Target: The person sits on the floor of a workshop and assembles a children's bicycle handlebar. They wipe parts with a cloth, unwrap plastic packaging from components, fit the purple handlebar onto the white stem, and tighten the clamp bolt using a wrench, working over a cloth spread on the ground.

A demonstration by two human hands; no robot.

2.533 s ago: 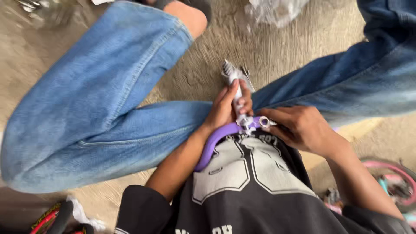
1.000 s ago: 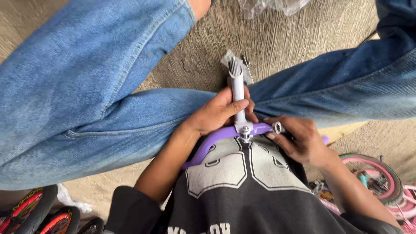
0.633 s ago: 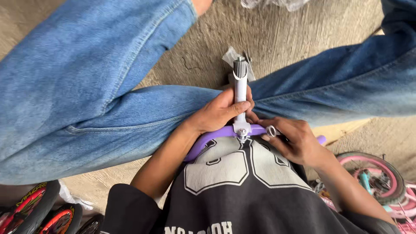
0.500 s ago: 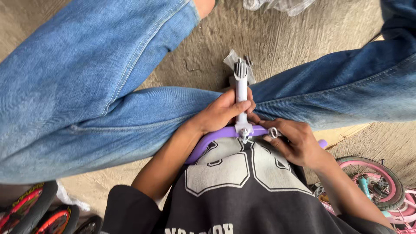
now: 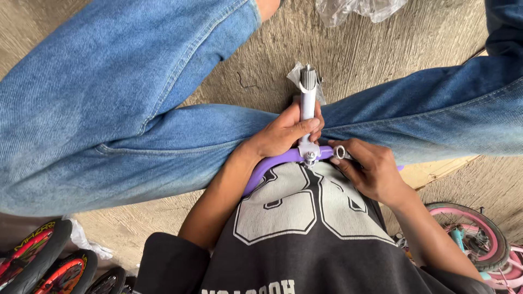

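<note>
Left hand (image 5: 283, 133): my fingers clenched round the grey stem (image 5: 308, 100), which points away from me.
Right hand (image 5: 370, 171): fingers pinch a socket tool (image 5: 341, 152) (partly hidden) beside the clamp (image 5: 309, 154).
Handlebar (image 5: 269, 166): purple, across my lap, above the concrete floor (image 5: 370, 49).

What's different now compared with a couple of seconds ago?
The white stem has swung from tilted to pointing straight away. The left hand slid up to wrap it. The right hand stays at the clamp on the purple handlebar, holding a small metal piece.
</note>
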